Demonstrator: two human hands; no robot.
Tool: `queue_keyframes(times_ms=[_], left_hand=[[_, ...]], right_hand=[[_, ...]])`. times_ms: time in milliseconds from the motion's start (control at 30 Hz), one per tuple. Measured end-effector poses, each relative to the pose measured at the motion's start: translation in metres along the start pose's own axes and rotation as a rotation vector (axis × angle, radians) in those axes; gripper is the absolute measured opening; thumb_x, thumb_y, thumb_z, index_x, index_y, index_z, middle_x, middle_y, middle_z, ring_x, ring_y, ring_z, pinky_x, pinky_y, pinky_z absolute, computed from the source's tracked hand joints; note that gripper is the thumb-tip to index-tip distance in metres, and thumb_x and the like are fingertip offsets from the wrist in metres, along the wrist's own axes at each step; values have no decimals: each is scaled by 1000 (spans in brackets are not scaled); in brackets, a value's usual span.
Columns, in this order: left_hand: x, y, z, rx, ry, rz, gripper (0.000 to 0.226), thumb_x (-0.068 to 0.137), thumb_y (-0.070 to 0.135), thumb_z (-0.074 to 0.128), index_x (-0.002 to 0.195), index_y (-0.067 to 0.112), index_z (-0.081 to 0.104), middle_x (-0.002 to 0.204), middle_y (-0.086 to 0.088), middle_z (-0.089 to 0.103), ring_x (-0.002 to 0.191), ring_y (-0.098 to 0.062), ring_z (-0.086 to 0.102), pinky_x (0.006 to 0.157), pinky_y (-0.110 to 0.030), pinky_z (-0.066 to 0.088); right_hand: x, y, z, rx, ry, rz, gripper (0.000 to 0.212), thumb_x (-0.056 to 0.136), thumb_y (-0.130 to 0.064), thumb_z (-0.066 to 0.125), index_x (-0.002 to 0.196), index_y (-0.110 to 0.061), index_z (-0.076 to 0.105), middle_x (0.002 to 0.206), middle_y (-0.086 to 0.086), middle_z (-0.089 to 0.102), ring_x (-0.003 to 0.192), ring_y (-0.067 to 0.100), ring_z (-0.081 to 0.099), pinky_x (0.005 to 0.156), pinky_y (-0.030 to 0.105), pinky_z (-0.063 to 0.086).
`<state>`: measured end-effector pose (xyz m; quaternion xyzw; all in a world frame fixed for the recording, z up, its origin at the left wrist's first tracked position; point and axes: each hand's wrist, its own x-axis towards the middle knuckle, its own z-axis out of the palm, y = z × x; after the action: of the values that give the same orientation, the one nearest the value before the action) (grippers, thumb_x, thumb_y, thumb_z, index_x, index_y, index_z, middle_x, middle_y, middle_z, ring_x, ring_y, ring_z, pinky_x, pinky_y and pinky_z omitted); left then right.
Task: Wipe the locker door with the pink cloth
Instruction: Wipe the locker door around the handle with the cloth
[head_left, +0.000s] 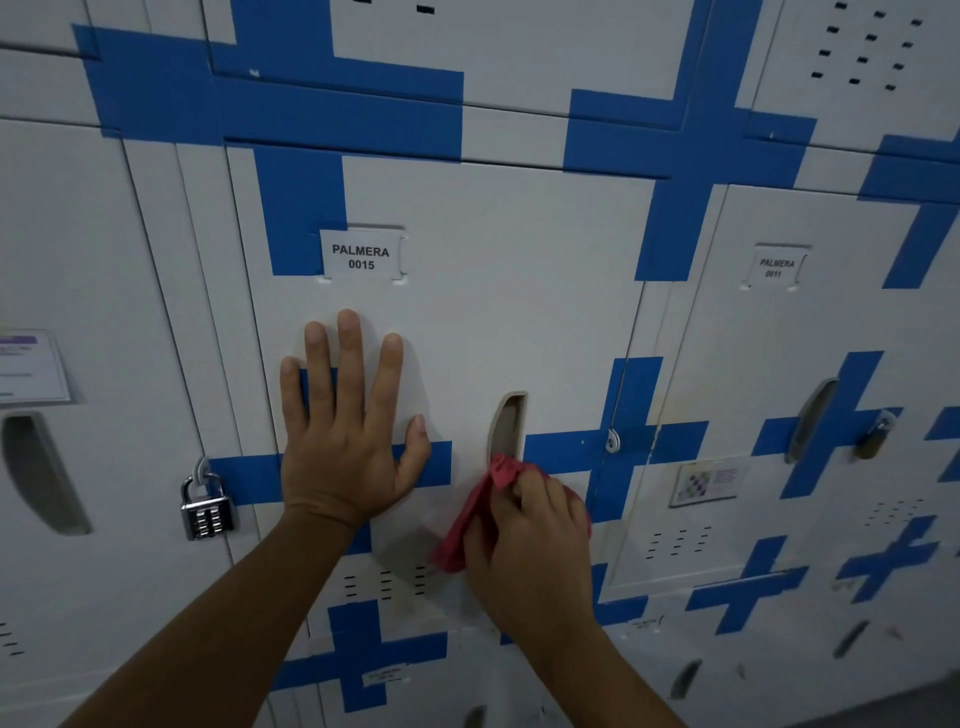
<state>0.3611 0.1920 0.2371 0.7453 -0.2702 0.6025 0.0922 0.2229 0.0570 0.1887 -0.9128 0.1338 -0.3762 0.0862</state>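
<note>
1. Low in the frame, two bare arms reach up from the bottom edge toward a wall of lockers.
2. The right hand (524, 525), just right of the middle, is closed around a bunched pink cloth (470, 525). It presses the cloth on the white metal locker door (519, 291), just under the door's long pull slot (508, 423).
3. The left hand (345, 441), left of the middle, lies flat and open on the same door. Its fingers are spread and it holds nothing.
4. Higher up on the door is a small white name label (361, 255) that reads PALMERA 0015.
5. Strips of blue tape (301, 208) cross the door and the lockers around it.
6. At the lower left, a shiny silver padlock (207, 512) hangs just beside the door's edge.
7. What could go wrong: the cloth may snag on the slot's edge, or rub a tape end loose and peel it.
8. A hard wipe near the label could pull it out of its holder.
9. Most of the door looks not yet wiped, so spots may get missed.
</note>
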Motion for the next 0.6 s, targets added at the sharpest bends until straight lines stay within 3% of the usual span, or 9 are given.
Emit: queue_keyframes(times_ms=[133,267,433,533,600], left_hand=[[1,1,-1,4,0,-4,79,92,45,44,156,6,20,160,-26,10,149,-44,5,121,-59,7],[0,0,0,12,-1,-1,81,91,45,45,157,7,17,160,-25,8,149,-44,4,121,-59,8],[1,1,-2,-8,-7,-1,83,91,45,46,158,9,13,161,-23,5,149,-42,2,120,-60,8],[0,1,-2,-2,-17,-8,83,92,46,45,158,9,11,161,-23,4,150,-42,1,120,-60,7],[0,-1,-2,6,-23,-4,82,92,46,44,158,9,11,161,-23,3,150,-42,-1,121,-59,6]], right_hand=[[6,-5,-2,196,-27,150,19,90,-38,64,98,-22,71,93,-9,64,85,9,55,84,29,53],[7,-18,1,543,-74,394,30,91,-38,66,115,-21,65,104,-11,61,98,8,60,92,30,55],[27,-30,-8,668,65,306,9,90,-28,64,91,-20,60,88,-14,50,83,8,56,75,28,56],[27,-30,-7,569,100,209,23,88,-38,52,101,-20,60,92,-12,49,87,8,52,78,29,55],[18,-23,0,368,75,111,34,88,-41,46,108,-19,62,101,-7,54,95,13,53,86,34,53]])
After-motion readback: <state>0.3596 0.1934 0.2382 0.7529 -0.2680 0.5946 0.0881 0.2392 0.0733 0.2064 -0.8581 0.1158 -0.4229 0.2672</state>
